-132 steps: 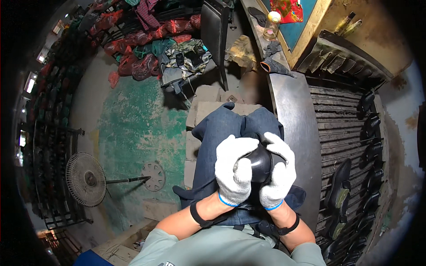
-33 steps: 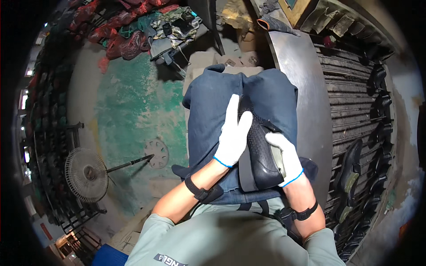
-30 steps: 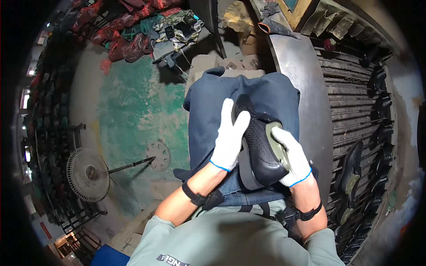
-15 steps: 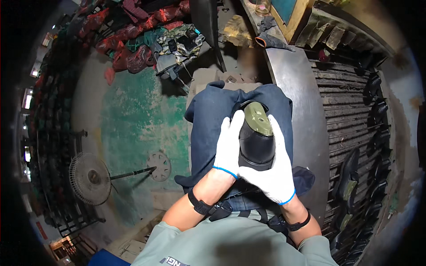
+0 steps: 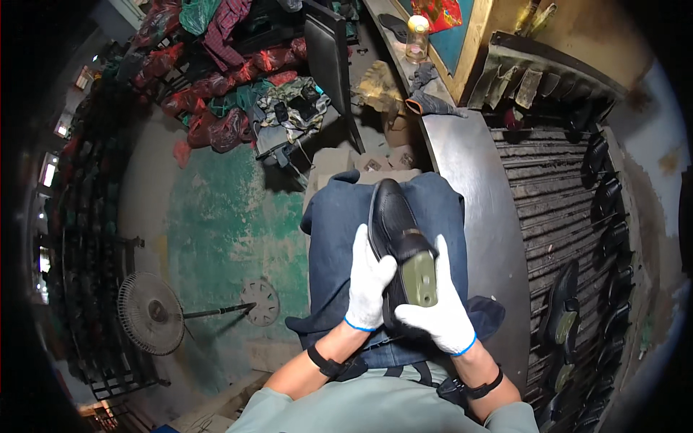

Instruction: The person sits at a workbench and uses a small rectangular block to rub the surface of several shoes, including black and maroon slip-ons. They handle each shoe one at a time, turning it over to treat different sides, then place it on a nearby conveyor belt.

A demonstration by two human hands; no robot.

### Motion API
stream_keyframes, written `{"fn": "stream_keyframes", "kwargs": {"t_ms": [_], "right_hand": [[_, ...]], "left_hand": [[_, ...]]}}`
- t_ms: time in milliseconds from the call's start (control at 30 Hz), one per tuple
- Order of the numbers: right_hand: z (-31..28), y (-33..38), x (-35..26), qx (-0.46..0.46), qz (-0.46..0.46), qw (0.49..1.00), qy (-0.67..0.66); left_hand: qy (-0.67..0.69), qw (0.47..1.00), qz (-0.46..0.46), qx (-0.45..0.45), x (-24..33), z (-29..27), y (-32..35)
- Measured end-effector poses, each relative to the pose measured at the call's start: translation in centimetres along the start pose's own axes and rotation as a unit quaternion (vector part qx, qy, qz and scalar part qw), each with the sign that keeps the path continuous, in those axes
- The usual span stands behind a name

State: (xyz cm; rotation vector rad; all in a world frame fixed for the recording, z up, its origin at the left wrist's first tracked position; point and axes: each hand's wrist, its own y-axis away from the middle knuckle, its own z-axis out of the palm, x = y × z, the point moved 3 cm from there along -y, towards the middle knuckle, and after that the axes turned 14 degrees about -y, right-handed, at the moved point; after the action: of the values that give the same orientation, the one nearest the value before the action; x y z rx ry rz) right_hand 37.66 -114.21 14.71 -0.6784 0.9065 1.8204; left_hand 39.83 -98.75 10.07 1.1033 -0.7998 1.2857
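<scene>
One black loafer (image 5: 393, 220), upper facing up, clasped from both sides by left hand (image 5: 369, 285) and right hand (image 5: 444, 316), both white-gloved, perhaps to keep marks off the dark surface. Probably gripped on opposite flanks to stop any rolling, with the heel end backed by the right palm for steadiness. Inside the loafer's opening, green shoe last (image 5: 419, 278), presumably to hold the shape. Beneath the loafer, jeans-clad lap (image 5: 336, 224), apparently for support; hard to tell whether actually touching. Right of the loafer, metal-topped bench (image 5: 480, 173); farther right, slatted rack (image 5: 541, 173) bearing black shoes (image 5: 561, 289), likely kept within reach. Left of the loafer, well apart, pedestal fan (image 5: 155, 310), presumably for cooling.

As for the loafer's position: between the two palms, toe pointing away from the body and free of both hands. In the left hand's grasp, the left flank, with thumb against the upper and fingers stretched beside the sole. In the right hand's grasp, the heel end, with thumb crossing behind the last and fingers running forward along the right flank.
</scene>
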Motion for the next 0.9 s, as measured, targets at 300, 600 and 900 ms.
{"fn": "stream_keyframes", "kwargs": {"t_ms": [300,600,900], "right_hand": [[-0.4,2.7,2.3,-0.065,-0.166,0.919,0.353],[-1.2,2.8,4.2,-0.068,-0.176,0.898,0.397],[-3.0,1.9,3.0,-0.016,-0.090,0.963,0.254]], "left_hand": [[-0.118,0.986,-0.003,-0.117,4.1,-3.0,-5.4],[-0.144,0.982,0.010,-0.124,6.3,-2.3,-6.1],[-0.403,0.906,0.112,-0.067,5.9,-2.0,-7.4]]}}
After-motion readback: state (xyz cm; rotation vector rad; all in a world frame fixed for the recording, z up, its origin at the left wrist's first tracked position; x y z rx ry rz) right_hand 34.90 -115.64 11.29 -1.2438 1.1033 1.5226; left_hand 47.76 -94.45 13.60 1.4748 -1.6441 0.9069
